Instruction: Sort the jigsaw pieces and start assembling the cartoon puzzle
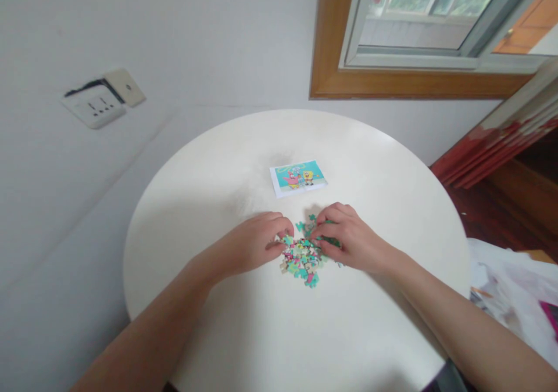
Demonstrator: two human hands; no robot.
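Observation:
A heap of small jigsaw pieces [303, 258], mostly green with bits of pink, yellow and beige, lies between my two hands on the round white table [261, 334]. My left hand [261, 241] is at the heap's left edge, thumb and curled fingers closed around a green jigsaw piece [288, 240]. From the right, my right hand [346, 235] reaches into the heap with bent fingers, its fingertips closed among the pieces. Some pieces are partly hidden under its palm. Beyond the heap lies a picture card [300, 177] with a pink and a yellow cartoon figure on turquoise.
A white wall [218, 38] with a socket plate [98, 106] stands behind and left of the table. A wood-framed window [418, 84] is at the back right, near a red and cream curtain [492, 136]. White plastic bags [505, 287] lie beyond the table's right edge.

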